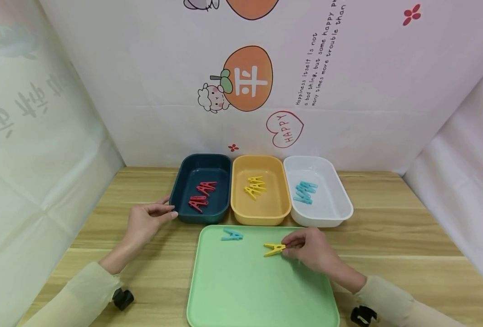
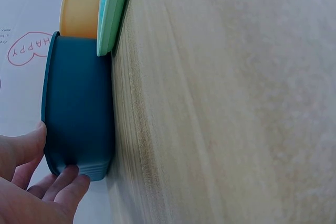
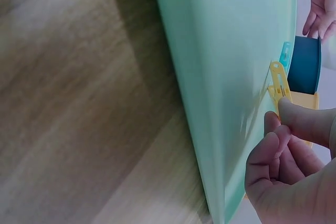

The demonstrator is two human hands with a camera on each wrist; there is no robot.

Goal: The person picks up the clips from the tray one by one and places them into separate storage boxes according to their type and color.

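Note:
My right hand (image 1: 312, 250) pinches a yellow clothespin (image 1: 273, 249) by one end between thumb and fingers, low over the green tray (image 1: 262, 281). Its prongs point left in the head view. A light blue clothespin (image 1: 232, 235) lies near the tray's far left corner. At the left, my left hand (image 1: 145, 221) touches the near left corner of the dark blue bin (image 2: 79, 98). Its thumb is at the rim and its fingers lie against the outer wall in the left wrist view. Several red clothespins (image 1: 198, 203) lie in that bin.
A yellow bin (image 1: 262, 219) with a few yellow clothespins (image 1: 257, 186) stands beside the dark blue one. To its right is a white bin (image 1: 327, 200) holding several light blue clothespins (image 1: 305, 192). Behind the wooden table (image 1: 392, 227) hangs a printed cloth (image 1: 164, 91).

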